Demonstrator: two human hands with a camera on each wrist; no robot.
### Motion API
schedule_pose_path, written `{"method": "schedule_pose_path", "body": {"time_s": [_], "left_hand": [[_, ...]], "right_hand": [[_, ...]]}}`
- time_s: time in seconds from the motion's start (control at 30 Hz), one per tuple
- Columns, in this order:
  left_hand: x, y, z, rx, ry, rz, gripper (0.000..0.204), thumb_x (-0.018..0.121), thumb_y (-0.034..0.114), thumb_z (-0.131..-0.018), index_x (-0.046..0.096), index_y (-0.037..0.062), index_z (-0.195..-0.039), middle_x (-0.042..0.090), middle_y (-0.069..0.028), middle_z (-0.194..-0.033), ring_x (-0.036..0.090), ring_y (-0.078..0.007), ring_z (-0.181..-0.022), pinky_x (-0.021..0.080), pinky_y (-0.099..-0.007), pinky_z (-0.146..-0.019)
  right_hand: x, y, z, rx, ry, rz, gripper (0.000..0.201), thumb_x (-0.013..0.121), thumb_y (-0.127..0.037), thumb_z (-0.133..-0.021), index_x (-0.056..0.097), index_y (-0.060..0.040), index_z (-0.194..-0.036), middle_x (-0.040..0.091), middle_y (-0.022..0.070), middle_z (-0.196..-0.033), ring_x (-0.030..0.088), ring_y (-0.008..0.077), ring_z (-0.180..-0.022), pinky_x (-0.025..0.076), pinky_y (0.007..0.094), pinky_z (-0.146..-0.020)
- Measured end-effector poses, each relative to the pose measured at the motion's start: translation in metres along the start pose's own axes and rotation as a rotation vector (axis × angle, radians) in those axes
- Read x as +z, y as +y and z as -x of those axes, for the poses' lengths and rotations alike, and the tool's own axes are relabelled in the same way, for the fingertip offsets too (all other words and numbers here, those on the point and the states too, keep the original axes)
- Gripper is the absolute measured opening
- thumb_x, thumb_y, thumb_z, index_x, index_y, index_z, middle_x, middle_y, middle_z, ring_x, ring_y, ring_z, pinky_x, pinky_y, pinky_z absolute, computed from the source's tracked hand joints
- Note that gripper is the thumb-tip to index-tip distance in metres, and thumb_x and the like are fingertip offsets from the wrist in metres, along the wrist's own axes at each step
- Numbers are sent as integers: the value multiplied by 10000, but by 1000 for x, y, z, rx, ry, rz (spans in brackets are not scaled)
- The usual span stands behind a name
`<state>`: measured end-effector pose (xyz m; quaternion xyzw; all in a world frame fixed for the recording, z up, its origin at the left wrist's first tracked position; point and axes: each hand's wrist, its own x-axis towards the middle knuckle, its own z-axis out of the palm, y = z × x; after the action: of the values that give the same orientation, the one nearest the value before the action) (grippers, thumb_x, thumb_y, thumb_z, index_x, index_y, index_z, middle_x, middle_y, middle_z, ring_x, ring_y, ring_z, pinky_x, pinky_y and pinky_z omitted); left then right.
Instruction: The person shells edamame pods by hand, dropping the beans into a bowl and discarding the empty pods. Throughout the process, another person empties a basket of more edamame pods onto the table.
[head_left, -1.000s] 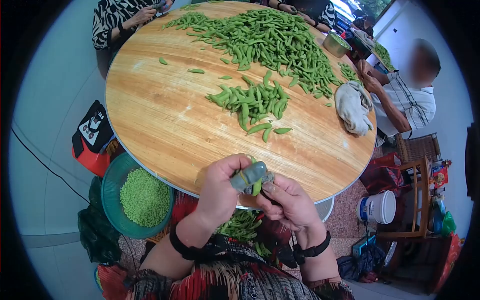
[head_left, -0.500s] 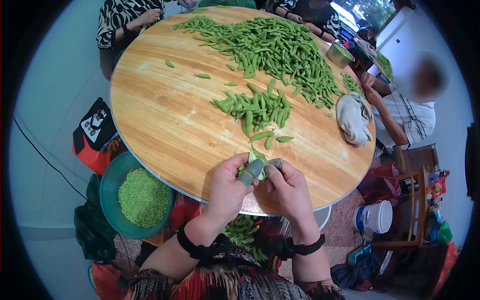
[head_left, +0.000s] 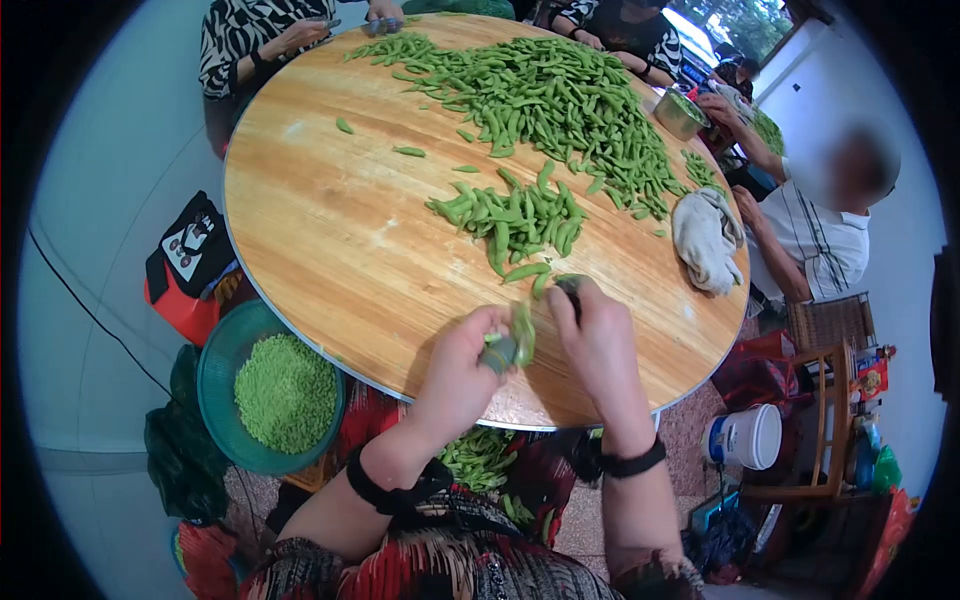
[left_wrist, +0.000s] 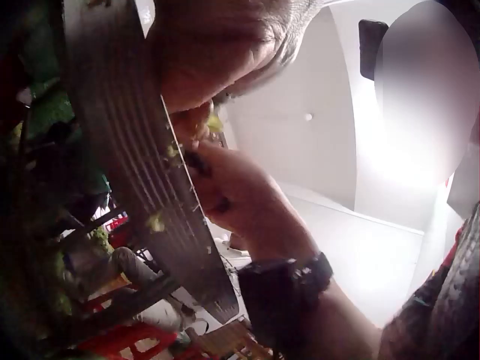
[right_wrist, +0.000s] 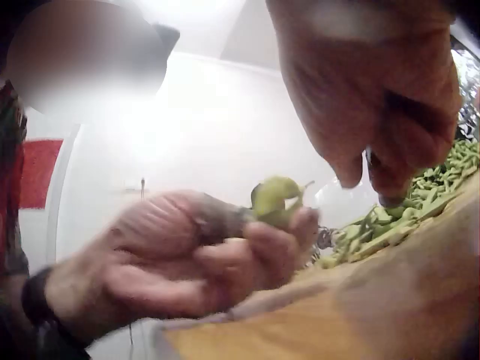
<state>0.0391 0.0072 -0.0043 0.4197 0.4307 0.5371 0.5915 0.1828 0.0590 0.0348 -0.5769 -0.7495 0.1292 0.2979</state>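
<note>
My left hand [head_left: 462, 365] pinches a split green soybean pod [head_left: 524, 335] just above the near edge of the round wooden table [head_left: 330, 230]. A grey cover with a yellow band sits on its thumb. In the right wrist view the bent pod [right_wrist: 276, 201] sticks up from the left hand's fingertips. Farther forward, my right hand [head_left: 603, 345] reaches down with a dark cover on a finger, its fingertips right beside a loose pod [head_left: 540, 285]. That pod lies at the near end of a small pod pile [head_left: 515, 215]. Thumb and fingers of this hand stand apart in the right wrist view.
A large heap of pods [head_left: 560, 100] covers the far side. A grey-white cloth [head_left: 706, 240] and a metal bowl [head_left: 680, 113] stand toward the right rim. Shelled beans fill a green basket [head_left: 215, 400] at lower left. Other people sit round the table.
My right hand has parted from the left and moved forward to the small pile. The left hand keeps the opened pod. The person at right now reaches toward the metal bowl.
</note>
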Motion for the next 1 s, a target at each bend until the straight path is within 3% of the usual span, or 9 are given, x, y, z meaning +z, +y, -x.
{"method": "schedule_pose_path", "body": {"time_s": [0.03, 0.17, 0.27, 0.3, 0.37, 0.4, 0.47, 0.73, 1.0], "left_hand": [[-3, -1, 3, 80, -59, -339, 244, 490, -50, -804, 638, 31, -981, 601, -17, -899, 547, -85, -716, 430, -201, -647], [-9, 6, 14, 324, -477, -608, 205, 530, -9, -823, 651, 44, -981, 600, -16, -889, 569, -92, -761, 451, -217, -678], [-9, 16, 14, -164, -308, -203, 192, 567, 65, -859, 632, 43, -1039, 580, 2, -861, 529, -51, -707, 423, -181, -560], [-8, 15, 11, -163, -304, -198, 192, 567, 65, -859, 632, 43, -1039, 580, 2, -861, 529, -51, -707, 423, -181, -560], [-5, 13, 7, -269, -108, 371, 262, 542, 53, -870, 577, 26, -1128, 564, 9, -839, 479, -31, -647, 358, -146, -506], [-2, 21, 4, -293, -104, 429, 305, 527, 39, -871, 530, 5, -1175, 556, 10, -826, 434, -23, -606, 299, -136, -466], [-2, 16, -1, -301, -104, 480, 280, 532, 34, -866, 547, -1, -1143, 563, 5, -819, 428, -20, -593, 285, -139, -455], [-2, 11, 2, -196, -15, 531, 184, 545, 2, -829, 605, -5, -1003, 585, -2, -764, 408, 0, -548, 257, -141, -435], [4, 5, 10, 69, -63, 323, 138, 516, -14, -833, 590, -2, -948, 592, -46, -820, 576, -115, -692, 470, -232, -594]], "right_hand": [[2, 2, -7, 4, 7, 1, 238, 576, -202, -843, 546, 27, -784, 577, 226, -648, 585, 386, -610, 456, 431, -535], [15, 11, -20, 0, -162, 348, 303, 601, -281, -800, 553, 16, -757, 589, 230, -656, 590, 399, -655, 479, 471, -616], [8, 18, -20, -15, -142, 322, 239, 598, -216, -792, 553, 15, -747, 591, 240, -680, 583, 413, -669, 467, 473, -616], [2, 19, -13, -1, -116, 213, 220, 594, -196, -802, 552, 12, -745, 599, 203, -665, 592, 359, -629, 464, 432, -585], [-4, 13, 3, 16, -101, 101, 201, 590, -176, -811, 551, 9, -742, 608, 165, -649, 602, 305, -589, 461, 391, -553], [-7, 8, 11, 179, -200, -247, 195, 584, -170, -828, 553, 2, -741, 593, 104, -636, 574, 219, -569, 437, 332, -526], [-16, -5, 25, 315, -357, -720, 199, 542, -196, -890, 559, -20, -798, 520, -39, -647, 441, 25, -562, 336, 185, -484], [-30, -22, 47, 568, -581, -1213, 213, 421, -208, -955, 530, -28, -920, 485, -34, -652, 359, 17, -499, 280, 159, -441], [-24, -15, 50, 677, -631, -1430, 192, 422, -198, -954, 516, -32, -937, 539, 16, -691, 351, 24, -467, 274, 155, -397]]}}
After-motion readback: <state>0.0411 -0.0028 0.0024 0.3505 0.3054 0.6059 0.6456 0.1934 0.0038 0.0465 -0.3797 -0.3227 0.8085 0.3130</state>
